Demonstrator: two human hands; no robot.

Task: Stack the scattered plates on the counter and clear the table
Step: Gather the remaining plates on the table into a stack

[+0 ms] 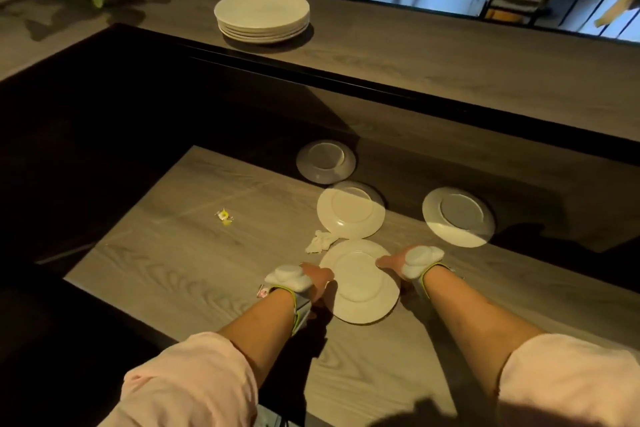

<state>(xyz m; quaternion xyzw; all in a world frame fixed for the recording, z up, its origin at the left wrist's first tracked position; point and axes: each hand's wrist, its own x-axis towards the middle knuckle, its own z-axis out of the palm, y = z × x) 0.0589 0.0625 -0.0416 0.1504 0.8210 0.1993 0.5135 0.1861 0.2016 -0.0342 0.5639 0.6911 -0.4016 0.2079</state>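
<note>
Pink sleeves (187,381) nearest us; our left hand (311,282) and right hand (398,263) pinch the upturned plate (360,282) by opposite rims. Tilted, it could slip onto the worktop (173,274).

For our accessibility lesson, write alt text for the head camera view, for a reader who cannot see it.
Both hands, left hand and right hand, grip opposite edges of the nearest white plate on a wooden table. Three more plates lie beyond it, beside a crumpled napkin. A plate stack sits on the counter behind.
</note>
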